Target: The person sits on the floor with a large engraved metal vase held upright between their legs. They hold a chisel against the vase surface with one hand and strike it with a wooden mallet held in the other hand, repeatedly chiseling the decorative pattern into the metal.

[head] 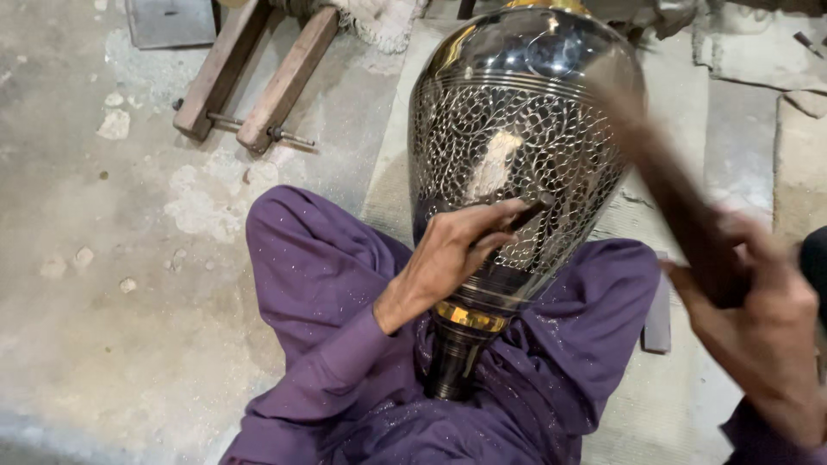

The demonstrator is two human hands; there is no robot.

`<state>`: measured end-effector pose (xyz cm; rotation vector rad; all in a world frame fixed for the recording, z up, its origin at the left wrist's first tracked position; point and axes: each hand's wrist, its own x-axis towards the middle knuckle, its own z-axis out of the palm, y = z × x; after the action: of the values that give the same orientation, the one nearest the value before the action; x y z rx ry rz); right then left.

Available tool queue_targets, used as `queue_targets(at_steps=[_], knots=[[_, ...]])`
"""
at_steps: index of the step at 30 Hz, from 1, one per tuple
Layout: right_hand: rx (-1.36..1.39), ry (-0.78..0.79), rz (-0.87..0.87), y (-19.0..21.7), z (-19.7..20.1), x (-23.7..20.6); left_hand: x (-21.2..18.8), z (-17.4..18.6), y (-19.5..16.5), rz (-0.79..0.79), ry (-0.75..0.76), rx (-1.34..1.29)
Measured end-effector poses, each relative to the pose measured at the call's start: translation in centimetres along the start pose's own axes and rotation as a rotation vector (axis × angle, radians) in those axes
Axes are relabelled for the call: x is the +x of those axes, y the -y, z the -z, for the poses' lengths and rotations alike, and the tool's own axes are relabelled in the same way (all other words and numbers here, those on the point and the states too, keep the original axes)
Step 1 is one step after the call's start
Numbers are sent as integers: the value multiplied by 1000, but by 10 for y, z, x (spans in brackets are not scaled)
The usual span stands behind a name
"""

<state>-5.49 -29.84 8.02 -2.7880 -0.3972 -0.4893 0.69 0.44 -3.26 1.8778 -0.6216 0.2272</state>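
Right hand (pixel 758 323): seen nearest the camera at the lower right, blurred; its grip is wrapped tight around the dark wooden handle of a mallet (pixel 672 185), which is raised slantwise in front of the vase's right shoulder. The mallet's head is smeared by blur and cannot be told clearly.
Left hand (pixel 448 254): laid against the lower front of the vase; its grip is pinched around a thin dark chisel (pixel 521 220), whose tip is set against the engraved band.
Purple clothing (pixel 345 344): loose trousers and a sleeve are seen, flecked with pale metal shavings; the legs are folded around the vase's foot.
Vase (pixel 517 112): a large dark metal vase with a mirror-bright surface is held lying between the knees, narrow foot toward the person, wide body pointing away. A brass ring is seen near the foot, and a leafy engraved pattern covers the middle.
Floor (pixel 103 284): grey concrete, patchy and worn.
Wooden clamp (pixel 254 73): two wooden bars joined by metal bolts are lying on the floor at the upper left, well apart from the vase.
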Motion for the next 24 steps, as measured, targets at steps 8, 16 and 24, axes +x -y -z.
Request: queue_targets(at_steps=[8,16,24], knots=[[-282,231,154,9,21,53,-11,-6,-4,19,-119,-37],[-358,249,345,34,27,80,-28,-34,3,133,-348,-156],[-295,205,509,57,29,95,-40,-48,3,137,-536,-271]])
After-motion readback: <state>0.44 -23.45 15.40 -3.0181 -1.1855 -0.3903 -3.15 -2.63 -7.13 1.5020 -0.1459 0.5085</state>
